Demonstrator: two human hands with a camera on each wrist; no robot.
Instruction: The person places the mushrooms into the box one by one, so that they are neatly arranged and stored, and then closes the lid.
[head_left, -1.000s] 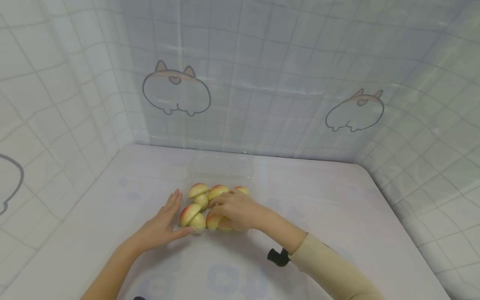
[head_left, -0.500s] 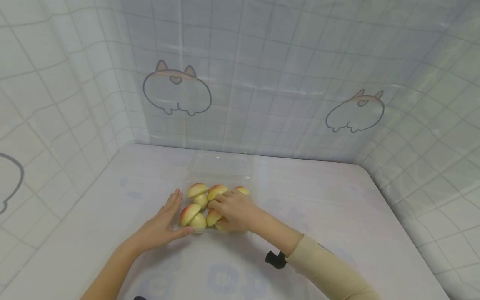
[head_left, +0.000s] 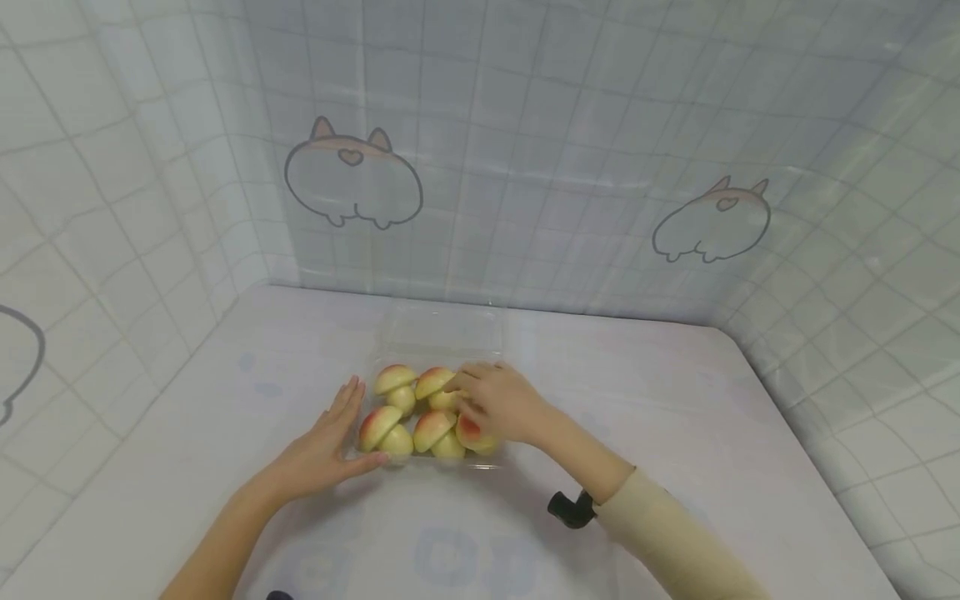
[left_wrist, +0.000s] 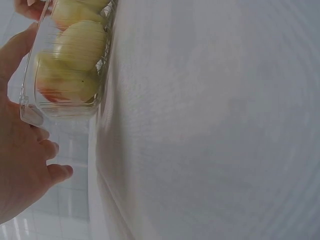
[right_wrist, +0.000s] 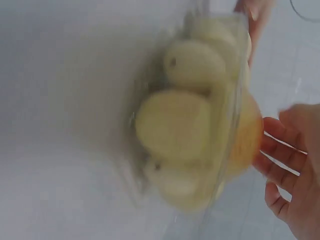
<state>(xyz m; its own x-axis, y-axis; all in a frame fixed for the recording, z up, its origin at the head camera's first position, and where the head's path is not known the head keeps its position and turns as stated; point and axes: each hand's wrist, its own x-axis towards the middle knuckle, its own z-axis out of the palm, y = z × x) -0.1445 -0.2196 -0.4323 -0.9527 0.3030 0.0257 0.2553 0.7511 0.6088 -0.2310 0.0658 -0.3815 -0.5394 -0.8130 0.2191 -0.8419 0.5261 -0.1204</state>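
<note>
One box (head_left: 476,466), open lid (head_left: 446,329) behind, holds at least nine fruits (head_left: 396,442), the straight-fingered left hand (head_left: 324,450) touching its left, the loose right hand (head_left: 501,402) blocking its right.

Clear container (right_wrist: 234,115): blurred, on a pale surface (right_wrist: 60,120), holding at least 4 pale yellow fruits (right_wrist: 175,125). Right hand (right_wrist: 299,182): fingers extended to an orange-blushed fruit (right_wrist: 244,142); contact unclear. Left hand (right_wrist: 255,10): partly visible.

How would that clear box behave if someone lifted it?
The box probably flexes a little, since its clear plastic looks thin. Packed with fruit, it likely feels weighty. The lid, lying open behind, might flop.
</note>
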